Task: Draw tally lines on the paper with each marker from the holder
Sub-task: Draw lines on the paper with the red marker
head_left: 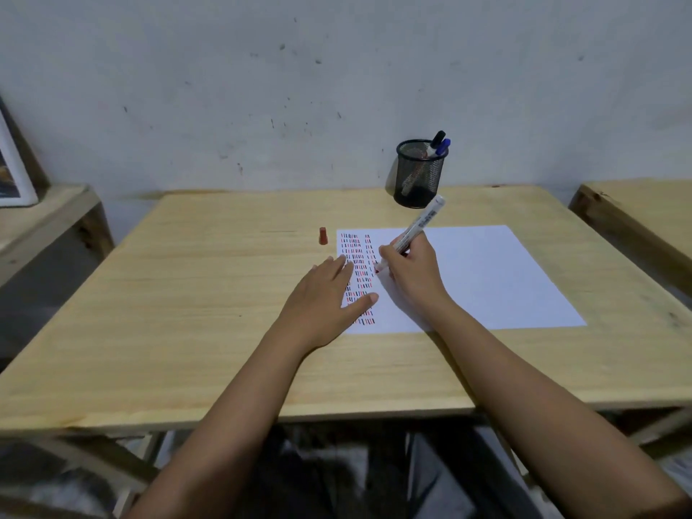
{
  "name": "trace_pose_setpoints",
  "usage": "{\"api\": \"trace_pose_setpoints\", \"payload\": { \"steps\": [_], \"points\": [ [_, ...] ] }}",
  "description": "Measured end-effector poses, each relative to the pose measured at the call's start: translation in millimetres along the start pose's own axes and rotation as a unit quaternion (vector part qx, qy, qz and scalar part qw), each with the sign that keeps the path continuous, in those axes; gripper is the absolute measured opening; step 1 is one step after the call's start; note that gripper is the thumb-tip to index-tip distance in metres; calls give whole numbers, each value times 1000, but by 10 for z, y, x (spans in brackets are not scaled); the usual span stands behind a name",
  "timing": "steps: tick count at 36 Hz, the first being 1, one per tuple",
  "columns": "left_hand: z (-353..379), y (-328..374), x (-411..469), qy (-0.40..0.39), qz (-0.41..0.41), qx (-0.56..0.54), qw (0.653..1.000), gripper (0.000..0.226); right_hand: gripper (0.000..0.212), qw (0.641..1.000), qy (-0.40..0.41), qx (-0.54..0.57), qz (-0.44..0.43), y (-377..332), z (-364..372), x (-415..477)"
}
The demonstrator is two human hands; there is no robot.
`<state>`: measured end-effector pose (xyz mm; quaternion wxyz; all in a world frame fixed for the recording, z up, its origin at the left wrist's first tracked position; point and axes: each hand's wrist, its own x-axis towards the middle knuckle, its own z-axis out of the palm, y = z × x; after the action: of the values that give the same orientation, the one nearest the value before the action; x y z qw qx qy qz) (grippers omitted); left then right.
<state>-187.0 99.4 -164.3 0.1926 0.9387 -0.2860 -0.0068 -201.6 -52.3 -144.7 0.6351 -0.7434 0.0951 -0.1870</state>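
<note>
A white sheet of paper (486, 279) lies on the wooden table (209, 316), its left part covered with rows of short black and red tally lines. My right hand (412, 271) grips a white marker (419, 224) with a red tip that touches the paper beside the second column of lines. My left hand (329, 294) rests flat, fingers spread, on the paper's left edge. The marker's red cap (323, 235) stands upright on the table just left of the paper. A black mesh holder (418, 177) at the back holds a black-capped and a blue-capped marker (441, 144).
A grey wall rises right behind the table. A second wooden table (644, 211) stands at the right, and a lower wooden surface (41, 215) with a framed picture (11, 170) is at the left. My legs show below the table's front edge.
</note>
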Motion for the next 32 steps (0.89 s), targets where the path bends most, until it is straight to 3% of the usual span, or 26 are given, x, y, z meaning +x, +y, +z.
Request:
{"api": "trace_pose_setpoints", "payload": {
  "steps": [32],
  "points": [
    [-23,32,-17,-16,-8,6,1000,74,11,998,-8,-59,-10,15,-1,27]
  ]
}}
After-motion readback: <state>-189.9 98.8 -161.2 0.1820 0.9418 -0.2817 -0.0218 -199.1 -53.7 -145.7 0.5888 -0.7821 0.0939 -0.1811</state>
